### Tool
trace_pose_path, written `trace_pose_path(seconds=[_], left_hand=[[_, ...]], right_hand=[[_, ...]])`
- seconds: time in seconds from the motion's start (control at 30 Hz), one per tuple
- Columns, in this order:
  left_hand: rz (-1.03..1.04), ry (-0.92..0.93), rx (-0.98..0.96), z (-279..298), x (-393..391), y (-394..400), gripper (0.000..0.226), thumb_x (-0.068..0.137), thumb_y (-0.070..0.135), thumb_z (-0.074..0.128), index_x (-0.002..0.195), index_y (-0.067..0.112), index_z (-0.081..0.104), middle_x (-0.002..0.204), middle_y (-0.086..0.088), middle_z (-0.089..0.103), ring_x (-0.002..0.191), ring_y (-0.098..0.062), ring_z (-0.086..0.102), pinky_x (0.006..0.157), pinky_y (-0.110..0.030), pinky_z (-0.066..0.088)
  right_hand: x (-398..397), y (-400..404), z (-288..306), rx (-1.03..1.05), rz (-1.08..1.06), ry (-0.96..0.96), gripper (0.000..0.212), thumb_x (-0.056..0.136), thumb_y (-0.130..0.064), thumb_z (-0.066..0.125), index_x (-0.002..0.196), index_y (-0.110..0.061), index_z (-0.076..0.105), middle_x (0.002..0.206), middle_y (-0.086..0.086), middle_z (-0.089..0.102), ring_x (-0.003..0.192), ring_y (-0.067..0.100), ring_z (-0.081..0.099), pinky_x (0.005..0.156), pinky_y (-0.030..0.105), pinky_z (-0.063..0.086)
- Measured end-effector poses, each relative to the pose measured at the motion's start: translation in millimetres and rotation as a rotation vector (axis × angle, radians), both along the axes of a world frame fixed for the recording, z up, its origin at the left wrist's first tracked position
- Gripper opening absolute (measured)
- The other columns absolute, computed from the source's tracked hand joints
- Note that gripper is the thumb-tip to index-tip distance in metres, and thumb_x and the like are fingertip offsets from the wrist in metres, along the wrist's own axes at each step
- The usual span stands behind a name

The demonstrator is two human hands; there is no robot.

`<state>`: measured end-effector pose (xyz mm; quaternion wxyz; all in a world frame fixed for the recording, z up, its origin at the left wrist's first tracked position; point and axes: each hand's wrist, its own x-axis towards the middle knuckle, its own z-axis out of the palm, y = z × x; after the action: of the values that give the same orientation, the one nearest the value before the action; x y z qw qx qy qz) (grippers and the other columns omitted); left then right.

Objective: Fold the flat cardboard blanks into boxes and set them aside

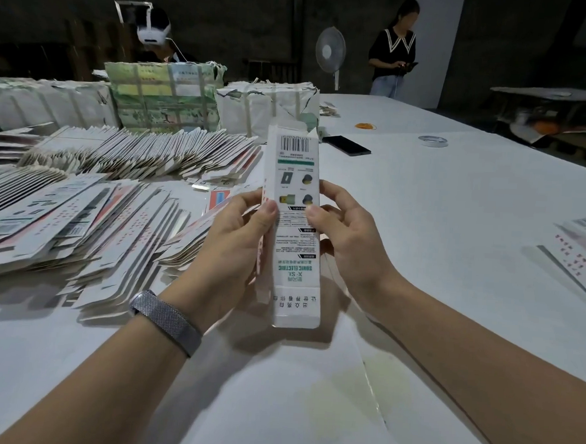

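A long, narrow white cardboard box blank [295, 174] with a barcode and green print is held upright above the white table [455, 210]. It is partly opened into a sleeve, and its end flaps stick out at top and bottom. My left hand [236, 239] grips its left edge, thumb on the printed face. My right hand [348, 235] grips its right edge, thumb on the front. Large fanned piles of flat blanks [81, 217] lie on the table to the left.
Strapped bundles of blanks [166, 96] stand at the back left. A black phone [346, 145], a tape roll [432, 140] and rubber bands [365, 126] lie on the far table. A few blanks [578, 250] sit at the right edge. Two people and a fan [330, 50] are behind.
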<state>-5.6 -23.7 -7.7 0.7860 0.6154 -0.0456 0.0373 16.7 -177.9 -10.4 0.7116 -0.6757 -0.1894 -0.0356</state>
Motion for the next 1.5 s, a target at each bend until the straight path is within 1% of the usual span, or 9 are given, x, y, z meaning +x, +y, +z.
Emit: trace_pose_path(seconds=[0.13,0.4,0.7,0.87,0.97,1.13,1.27,1.37,1.5], left_hand=[[-0.073,0.005,0.008,-2.4,-3.1,-6.9,0.023,0.102,0.023,0.052,0.122,0.011,0.056,0.097,-0.008,0.077,0.082,-0.019,0.075,0.063,-0.031,0.062],[-0.104,-0.004,0.12,-2.4,-3.3,-4.3,0.022,0.106,0.031,0.049,0.109,0.011,0.058,0.084,-0.001,0.076,0.069,-0.013,0.07,0.056,-0.023,0.055],[0.002,-0.068,0.058,2.2,-1.0,2.9,0.022,0.108,0.03,0.047,0.121,0.02,0.062,0.086,-0.001,0.077,0.058,-0.013,0.069,0.044,-0.018,0.05],[-0.008,-0.087,0.048,-0.1,-0.4,2.2,0.031,0.108,0.023,0.046,0.138,0.03,0.048,0.074,0.0,0.072,0.049,-0.009,0.061,0.043,-0.018,0.048],[-0.009,-0.094,0.083,-1.9,-1.0,0.6,0.022,0.109,0.023,0.045,0.127,0.029,0.055,0.076,0.0,0.073,0.056,-0.013,0.065,0.045,-0.021,0.051],[-0.042,-0.082,0.08,-3.4,-1.5,-1.7,0.017,0.108,0.023,0.046,0.111,0.03,0.061,0.084,-0.004,0.073,0.076,-0.029,0.056,0.051,-0.024,0.049],[-0.085,-0.111,0.132,-4.3,-2.2,-2.7,0.018,0.109,0.023,0.045,0.113,0.029,0.061,0.088,-0.006,0.072,0.075,-0.025,0.063,0.06,-0.033,0.053],[-0.092,-0.115,0.162,-5.0,-2.4,-3.1,0.018,0.109,0.024,0.045,0.113,0.03,0.061,0.089,-0.006,0.072,0.074,-0.023,0.064,0.064,-0.036,0.051],[-0.122,-0.111,0.185,-4.5,-4.5,-2.9,0.018,0.109,0.026,0.044,0.113,0.03,0.061,0.087,-0.004,0.073,0.07,-0.017,0.066,0.058,-0.032,0.051]], right_hand=[[4.5,-3.4,1.5,0.123,0.001,0.036,0.023,0.103,-0.018,0.051,0.122,-0.03,0.059,0.096,0.001,0.076,0.084,0.015,0.073,0.069,0.032,0.059],[4.4,-5.8,5.4,0.195,0.073,0.098,0.045,0.101,-0.009,0.05,0.14,-0.029,0.046,0.11,0.018,0.072,0.087,0.027,0.071,0.074,0.04,0.059],[-5.8,0.6,3.7,0.038,0.2,0.085,0.055,0.098,0.004,0.045,0.145,-0.025,0.041,0.095,0.011,0.072,0.071,0.015,0.07,0.06,0.027,0.056],[-5.2,-1.2,0.9,0.026,0.187,0.108,0.058,0.092,-0.004,0.052,0.144,-0.027,0.041,0.099,0.011,0.074,0.071,0.017,0.07,0.058,0.028,0.056],[-4.8,-0.5,-0.4,0.062,0.181,0.13,0.062,0.079,-0.013,0.053,0.138,-0.027,0.045,0.095,0.009,0.074,0.068,0.019,0.07,0.056,0.029,0.056],[-3.5,0.6,-2.2,0.111,0.135,0.124,0.03,0.097,-0.006,0.051,0.119,-0.026,0.051,0.103,0.019,0.073,0.072,0.024,0.068,0.062,0.034,0.057],[0.0,2.3,-1.9,0.167,0.059,0.121,0.024,0.08,-0.022,0.058,0.104,-0.02,0.053,0.104,0.029,0.07,0.074,0.031,0.065,0.07,0.044,0.054],[4.7,0.0,-3.7,0.105,-0.024,0.074,0.015,0.081,-0.028,0.057,0.092,-0.019,0.053,0.083,0.012,0.074,0.069,0.026,0.068,0.068,0.046,0.053],[8.0,-3.4,-5.8,0.128,-0.051,0.058,0.011,0.082,-0.027,0.058,0.079,-0.02,0.052,0.07,-0.002,0.069,0.065,0.018,0.068,0.057,0.031,0.053]])
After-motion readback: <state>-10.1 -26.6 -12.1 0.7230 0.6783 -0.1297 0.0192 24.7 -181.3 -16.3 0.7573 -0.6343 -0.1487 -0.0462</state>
